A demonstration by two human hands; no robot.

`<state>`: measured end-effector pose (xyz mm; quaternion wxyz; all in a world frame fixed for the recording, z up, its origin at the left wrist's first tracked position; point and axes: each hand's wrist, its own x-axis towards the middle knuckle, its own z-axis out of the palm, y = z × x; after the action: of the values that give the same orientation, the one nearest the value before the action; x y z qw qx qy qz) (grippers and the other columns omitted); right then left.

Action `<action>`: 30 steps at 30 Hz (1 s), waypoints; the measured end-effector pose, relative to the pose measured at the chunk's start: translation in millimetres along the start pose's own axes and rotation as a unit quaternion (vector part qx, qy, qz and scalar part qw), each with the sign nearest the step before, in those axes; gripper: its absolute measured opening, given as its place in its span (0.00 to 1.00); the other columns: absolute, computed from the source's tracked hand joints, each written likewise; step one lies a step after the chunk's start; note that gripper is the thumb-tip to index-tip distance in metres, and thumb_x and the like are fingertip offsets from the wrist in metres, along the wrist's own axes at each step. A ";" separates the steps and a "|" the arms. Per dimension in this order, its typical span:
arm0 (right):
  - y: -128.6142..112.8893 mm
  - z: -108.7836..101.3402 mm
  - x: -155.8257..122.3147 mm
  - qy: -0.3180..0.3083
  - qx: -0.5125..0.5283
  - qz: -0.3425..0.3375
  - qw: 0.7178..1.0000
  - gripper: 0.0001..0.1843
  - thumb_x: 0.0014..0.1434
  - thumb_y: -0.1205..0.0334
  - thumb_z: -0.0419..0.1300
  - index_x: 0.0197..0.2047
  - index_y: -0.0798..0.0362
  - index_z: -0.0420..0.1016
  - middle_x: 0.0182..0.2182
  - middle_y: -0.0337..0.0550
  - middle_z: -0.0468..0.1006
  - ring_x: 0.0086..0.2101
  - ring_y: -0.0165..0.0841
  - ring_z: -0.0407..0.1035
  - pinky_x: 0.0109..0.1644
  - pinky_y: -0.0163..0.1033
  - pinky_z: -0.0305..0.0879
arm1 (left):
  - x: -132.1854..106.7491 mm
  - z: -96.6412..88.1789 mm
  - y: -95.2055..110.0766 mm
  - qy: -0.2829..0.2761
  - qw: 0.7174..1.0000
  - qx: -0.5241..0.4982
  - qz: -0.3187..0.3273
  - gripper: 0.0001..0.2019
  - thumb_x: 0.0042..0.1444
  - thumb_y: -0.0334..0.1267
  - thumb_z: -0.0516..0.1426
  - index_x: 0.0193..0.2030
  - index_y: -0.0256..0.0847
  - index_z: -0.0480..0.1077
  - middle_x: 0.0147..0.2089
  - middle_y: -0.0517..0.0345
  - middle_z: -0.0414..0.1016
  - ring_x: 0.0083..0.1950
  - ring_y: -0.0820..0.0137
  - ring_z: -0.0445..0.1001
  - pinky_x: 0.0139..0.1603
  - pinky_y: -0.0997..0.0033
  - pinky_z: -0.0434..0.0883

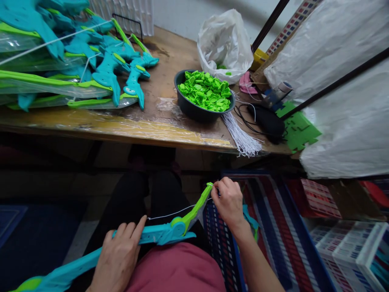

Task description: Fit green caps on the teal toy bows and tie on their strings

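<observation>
A teal and lime-green toy bow lies across my lap, its green limb rising to the right. My left hand wraps round the teal middle of the bow, fingers closed on it. My right hand pinches the green tip of the limb, where a thin white string is attached. The string runs from that tip back toward my left hand's fingers.
A wooden bench ahead holds a heap of finished teal bows, a dark bowl of green plastic pieces, a bundle of white strings and a white plastic bag. Striped woven bags and crates stand at right.
</observation>
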<state>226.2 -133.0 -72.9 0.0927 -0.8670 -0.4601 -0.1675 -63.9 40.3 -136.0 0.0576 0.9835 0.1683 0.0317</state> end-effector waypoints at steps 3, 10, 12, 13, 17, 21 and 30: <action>-1.8 -2.3 0.2 -0.010 -0.012 -0.011 1.000 0.12 0.68 0.70 0.54 0.32 0.53 0.70 0.31 0.43 0.69 0.35 0.38 0.61 0.42 0.43 0.51 | -0.8 -0.6 0.8 0.009 1.000 0.000 0.000 0.25 0.63 0.20 0.50 0.66 0.29 0.70 0.40 0.48 0.73 0.42 0.60 0.67 0.44 0.57 0.62; -5.0 -7.6 0.8 -0.026 -0.051 -0.024 0.998 0.13 0.67 0.71 0.55 0.29 0.53 0.67 0.30 0.44 0.67 0.35 0.39 0.60 0.42 0.45 0.50 | -3.0 -2.6 2.1 0.017 1.000 0.007 -0.001 0.25 0.63 0.20 0.50 0.65 0.28 0.71 0.39 0.47 0.72 0.41 0.59 0.67 0.43 0.57 0.62; -6.0 -8.0 1.7 -0.031 -0.064 -0.029 0.997 0.13 0.67 0.71 0.55 0.29 0.53 0.67 0.30 0.44 0.67 0.35 0.39 0.60 0.42 0.45 0.50 | -3.1 -3.0 2.4 0.022 1.000 0.008 0.001 0.24 0.63 0.20 0.50 0.64 0.28 0.72 0.39 0.47 0.72 0.41 0.59 0.67 0.43 0.57 0.62; -6.6 -8.2 2.3 -0.033 -0.069 -0.032 0.997 0.13 0.67 0.71 0.56 0.29 0.53 0.67 0.30 0.44 0.67 0.35 0.39 0.60 0.42 0.45 0.50 | -3.3 -3.2 2.6 0.024 1.000 0.007 0.001 0.24 0.63 0.20 0.49 0.64 0.28 0.72 0.39 0.47 0.72 0.41 0.59 0.67 0.43 0.57 0.62; -9.6 -8.8 4.1 -0.031 -0.074 -0.032 0.996 0.13 0.68 0.70 0.56 0.29 0.53 0.68 0.30 0.44 0.67 0.35 0.39 0.60 0.42 0.45 0.50 | -4.4 -4.2 3.2 0.028 1.000 0.007 0.000 0.24 0.64 0.21 0.49 0.65 0.28 0.71 0.39 0.48 0.72 0.40 0.59 0.67 0.43 0.57 0.63; -10.4 -8.5 5.0 -0.030 -0.076 -0.029 0.996 0.12 0.68 0.70 0.57 0.30 0.53 0.68 0.30 0.44 0.67 0.35 0.39 0.60 0.42 0.45 0.51 | -3.2 -3.5 4.5 0.016 1.000 0.010 -0.006 0.24 0.64 0.21 0.49 0.65 0.29 0.71 0.39 0.47 0.72 0.41 0.59 0.68 0.43 0.56 0.63; -14.7 -3.1 4.6 -0.050 -0.084 -0.020 0.995 0.07 0.67 0.68 0.59 0.35 0.54 0.71 0.34 0.45 0.70 0.37 0.40 0.63 0.43 0.44 0.53 | -6.8 -5.1 6.9 -0.016 1.000 0.017 -0.020 0.26 0.65 0.21 0.49 0.68 0.33 0.69 0.41 0.47 0.74 0.42 0.60 0.70 0.45 0.55 0.65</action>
<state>215.8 -122.2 -68.2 -0.0065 -0.8697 -0.4654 -0.1641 -68.5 32.1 -130.4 0.0443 0.9811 0.1878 0.0121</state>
